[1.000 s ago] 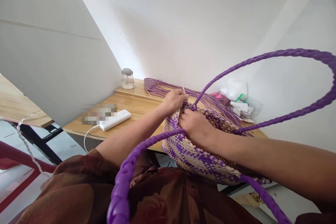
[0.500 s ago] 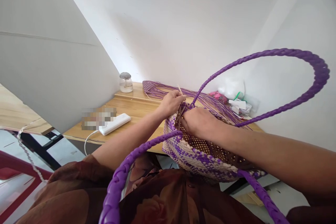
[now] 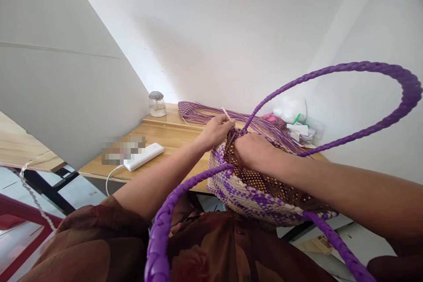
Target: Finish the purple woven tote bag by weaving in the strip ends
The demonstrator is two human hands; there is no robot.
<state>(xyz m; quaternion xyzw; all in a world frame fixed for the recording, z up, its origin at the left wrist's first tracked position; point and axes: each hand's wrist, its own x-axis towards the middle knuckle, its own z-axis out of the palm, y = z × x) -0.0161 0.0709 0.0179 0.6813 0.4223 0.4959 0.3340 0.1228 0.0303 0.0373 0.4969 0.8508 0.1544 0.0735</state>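
"What's biggest here?"

"The bench (image 3: 175, 136), across the middle of the frame. Right of centre, by its near edge, is the woven bag (image 3: 253, 198), mouth tipped towards the person, presumably so both hands can reach the rim."

"And its handles?"

"The far handle (image 3: 363, 67) loops to the right; the near handle (image 3: 161, 218) drops out at the bottom. That leaves the opening unblocked, I'd say. Purple strands (image 3: 201, 109) lie behind, perhaps kept aside."

"The right hand (image 3: 253, 147)?"

"Dipped inside the bag. Its fingers are hidden, so I can't tell whether they grip."

"The left hand (image 3: 216, 131)?"

"Pinched on a pale strip (image 3: 226, 113) at the rim, probably steadying it."
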